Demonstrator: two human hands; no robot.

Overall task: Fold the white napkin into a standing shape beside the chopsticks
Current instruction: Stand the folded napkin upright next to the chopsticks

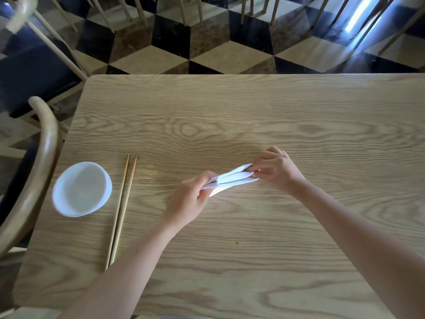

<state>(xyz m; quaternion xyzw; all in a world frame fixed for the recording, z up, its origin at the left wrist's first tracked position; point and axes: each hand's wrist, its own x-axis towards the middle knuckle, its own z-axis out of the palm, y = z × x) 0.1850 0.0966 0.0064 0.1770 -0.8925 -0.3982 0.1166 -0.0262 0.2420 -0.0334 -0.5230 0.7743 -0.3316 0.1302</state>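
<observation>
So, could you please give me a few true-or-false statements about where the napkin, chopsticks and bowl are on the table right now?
1. Both hands hold the white napkin: the left hand at one end, the right hand at the other. True.
2. The napkin already stands on its own. False: it is a narrow folded strip held between the hands.
3. The chopsticks lie side by side on the table. True.
4. The white bowl sits between the chopsticks and the napkin. False: it sits left of the chopsticks, away from the napkin.
</observation>
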